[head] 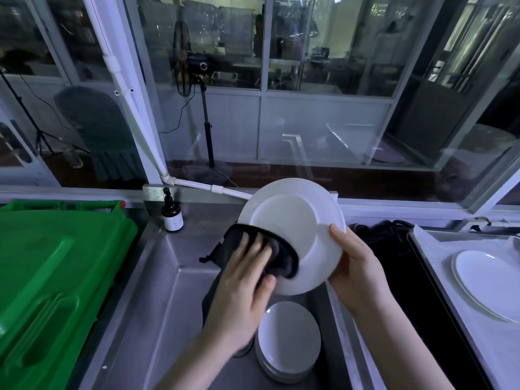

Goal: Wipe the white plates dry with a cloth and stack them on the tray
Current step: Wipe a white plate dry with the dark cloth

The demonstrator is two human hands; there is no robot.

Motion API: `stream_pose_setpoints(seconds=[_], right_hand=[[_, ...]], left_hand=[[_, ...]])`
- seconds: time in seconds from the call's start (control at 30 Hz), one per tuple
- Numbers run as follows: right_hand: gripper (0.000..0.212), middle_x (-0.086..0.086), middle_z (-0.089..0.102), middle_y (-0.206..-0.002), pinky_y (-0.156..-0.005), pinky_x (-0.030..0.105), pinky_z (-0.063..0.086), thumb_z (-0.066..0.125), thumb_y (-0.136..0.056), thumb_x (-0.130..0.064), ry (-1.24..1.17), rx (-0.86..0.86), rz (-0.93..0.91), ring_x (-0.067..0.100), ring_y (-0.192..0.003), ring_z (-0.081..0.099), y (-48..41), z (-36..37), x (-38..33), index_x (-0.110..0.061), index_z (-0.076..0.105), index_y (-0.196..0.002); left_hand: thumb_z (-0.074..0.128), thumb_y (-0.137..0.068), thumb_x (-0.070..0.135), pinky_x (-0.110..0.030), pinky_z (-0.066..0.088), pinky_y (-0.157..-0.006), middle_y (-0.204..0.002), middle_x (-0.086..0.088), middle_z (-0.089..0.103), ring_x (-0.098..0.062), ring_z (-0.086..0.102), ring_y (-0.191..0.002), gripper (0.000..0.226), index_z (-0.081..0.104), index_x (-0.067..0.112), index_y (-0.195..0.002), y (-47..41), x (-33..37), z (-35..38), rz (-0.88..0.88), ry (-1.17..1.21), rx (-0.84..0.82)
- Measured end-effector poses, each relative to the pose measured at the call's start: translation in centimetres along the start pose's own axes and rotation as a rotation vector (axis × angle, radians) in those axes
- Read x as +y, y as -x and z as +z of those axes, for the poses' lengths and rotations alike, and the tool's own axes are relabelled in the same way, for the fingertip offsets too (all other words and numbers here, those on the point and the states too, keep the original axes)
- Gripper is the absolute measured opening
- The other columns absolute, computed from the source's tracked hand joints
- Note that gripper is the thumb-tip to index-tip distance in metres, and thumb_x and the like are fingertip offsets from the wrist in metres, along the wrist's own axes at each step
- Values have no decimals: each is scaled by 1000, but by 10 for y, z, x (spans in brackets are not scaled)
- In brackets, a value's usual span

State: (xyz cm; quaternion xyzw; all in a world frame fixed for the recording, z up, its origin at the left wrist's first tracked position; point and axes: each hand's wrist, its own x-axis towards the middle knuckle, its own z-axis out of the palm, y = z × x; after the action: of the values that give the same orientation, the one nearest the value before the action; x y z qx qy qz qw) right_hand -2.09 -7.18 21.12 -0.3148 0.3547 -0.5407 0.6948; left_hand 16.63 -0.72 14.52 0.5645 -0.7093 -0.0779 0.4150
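A white plate [295, 220] is held tilted above the steel sink [168, 277], its face toward me. My right hand [357, 266] grips its right rim. My left hand [242, 282] presses a dark cloth [278, 254] against the plate's lower left edge, the cloth wrapping over the rim and hanging down behind. A stack of white plates [289, 339] sits in the sink below. On the right, a white plate [486, 282] lies on the tray [430, 249].
A green plastic bin lid [56, 277] fills the left side. A brown pump bottle [172, 213] stands on the sink's back corner. A dark bundle [385, 237] lies between sink and tray. Glass windows run behind the counter.
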Motion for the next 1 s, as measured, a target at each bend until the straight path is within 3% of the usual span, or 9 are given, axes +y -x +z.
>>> stream_pose_setpoints(seconds=[0.17,0.23,0.33,0.43,0.53,0.73,0.8,0.87,1.0], right_hand=[[41,27,67,-120,-86,44,59,61,-88,-23,-50,-46,84,39,-106,68,2,4,14,-1,67,-121],[55,27,66,-117,-80,45,57,66,-81,-30,-11,-29,130,38,-102,66,7,6,19,2,62,-127],[61,30,61,-129,-88,54,46,71,-79,-33,29,-28,136,43,-112,61,11,1,26,-2,60,-130],[54,34,58,-131,-93,55,40,70,-81,-29,53,-35,118,48,-118,58,14,-5,29,1,62,-125],[57,31,59,-131,-94,57,42,70,-81,-30,70,-29,111,52,-125,52,17,-9,23,1,60,-127],[47,25,66,-124,-87,44,56,61,-85,-23,-61,-30,8,36,-107,67,11,-9,4,-3,63,-128],[46,23,66,-127,-97,47,51,57,-88,-22,-100,-45,-32,36,-111,65,8,-6,1,-6,61,-131],[45,22,64,-130,-102,48,48,53,-91,-24,-107,-66,-52,36,-117,63,6,-4,-1,-8,59,-133],[47,19,65,-130,-89,41,58,52,-94,-27,-166,-103,-58,33,-117,65,4,-3,-3,-8,56,-137]], left_hand=[[35,-101,29,-43,20,-118,-158,3,31,-18,22,-149,50,36,20,-150,-3,27,13,133,-71,-52],[32,-100,33,-45,19,-119,-157,3,33,-16,23,-148,51,37,20,-149,-27,28,7,125,-112,-71],[28,-99,43,-45,12,-121,-158,9,27,-10,17,-149,56,38,22,-149,-62,21,0,107,-127,-122],[33,-98,49,-35,18,-119,-157,3,34,-13,25,-147,58,43,21,-147,-86,6,-6,-3,-89,-122],[47,-101,36,-24,23,-114,-153,-2,42,-18,37,-141,48,47,17,-144,-88,-9,-8,-144,-10,-59],[45,-98,44,7,11,-96,-152,7,40,-10,35,-140,54,41,23,-147,-38,-4,2,-414,165,105],[44,-97,50,-1,17,-105,-152,8,37,-14,35,-142,59,41,19,-147,-20,13,12,-375,195,168],[46,-95,53,-26,28,-116,-154,6,31,-17,32,-144,67,39,12,-147,-3,31,25,-278,192,190],[53,-97,43,-47,34,-114,-153,-14,37,-30,32,-145,63,42,1,-144,15,48,48,-23,78,265]])
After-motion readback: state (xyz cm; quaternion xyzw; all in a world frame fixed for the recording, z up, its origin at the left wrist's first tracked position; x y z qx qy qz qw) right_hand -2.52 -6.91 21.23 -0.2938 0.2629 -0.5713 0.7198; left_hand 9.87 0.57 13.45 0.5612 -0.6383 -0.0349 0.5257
